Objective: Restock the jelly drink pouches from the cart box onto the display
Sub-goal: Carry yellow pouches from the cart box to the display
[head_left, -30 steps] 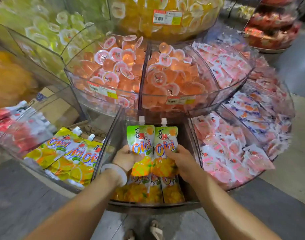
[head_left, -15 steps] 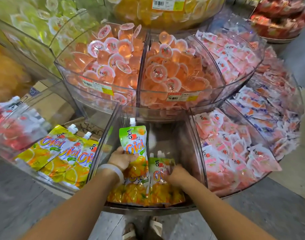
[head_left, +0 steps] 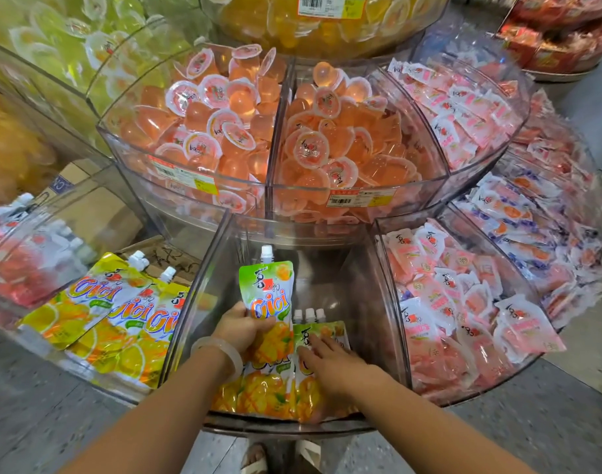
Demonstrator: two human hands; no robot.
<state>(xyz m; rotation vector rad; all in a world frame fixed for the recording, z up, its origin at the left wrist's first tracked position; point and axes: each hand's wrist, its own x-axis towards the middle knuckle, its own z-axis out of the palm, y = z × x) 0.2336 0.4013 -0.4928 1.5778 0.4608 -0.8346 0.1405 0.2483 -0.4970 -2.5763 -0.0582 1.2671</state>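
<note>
Partway, filling the clear bin.
Left hand gripping one mango pouch; right hand, fingers spread, pressing laid pouches at 3 o'clock; cart box unseen.

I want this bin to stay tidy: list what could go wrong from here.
The left hand grips one mango pouch upright; let go unsupported, it may topple backward. The right hand presses flat on the laid pouches, which could slide on the clear bin.

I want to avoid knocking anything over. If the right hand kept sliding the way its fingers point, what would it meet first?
The right hand points up-left over the lying pouches. It would probably meet the upright pouch held by the left hand, though depth is unclear.
</note>
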